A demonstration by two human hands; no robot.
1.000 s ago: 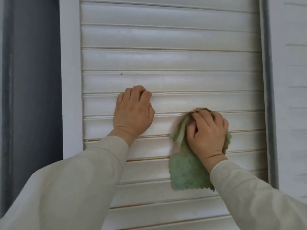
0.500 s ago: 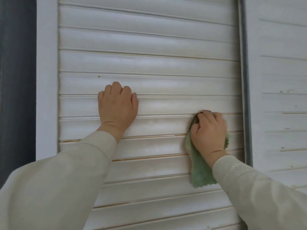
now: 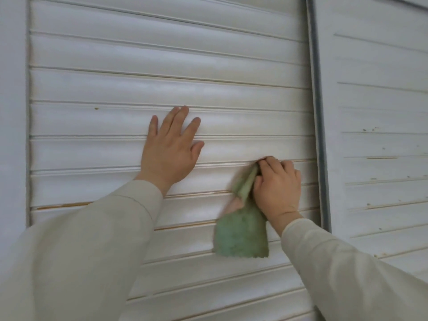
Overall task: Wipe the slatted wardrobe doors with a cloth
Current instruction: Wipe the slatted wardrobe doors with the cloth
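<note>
A white slatted wardrobe door (image 3: 162, 54) fills the head view. My left hand (image 3: 170, 147) lies flat on its slats, fingers straight and spread. My right hand (image 3: 276, 187) grips a green cloth (image 3: 242, 235) and presses its bunched top against a slat close to the door's right edge. The cloth's loose end hangs below the hand against the lower slats. Part of the cloth is hidden under my fingers.
A grey vertical gap (image 3: 318, 112) separates this door from a second white slatted door (image 3: 379, 135) on the right, which has small dark specks. The door's flat white frame (image 3: 14, 112) runs down the left side. Brownish marks line some lower slat edges.
My left hand uncurled from a loose fist to flat, spread fingers on the slats. My right hand and the cloth slid right toward the door's edge. The view shifted left.
</note>
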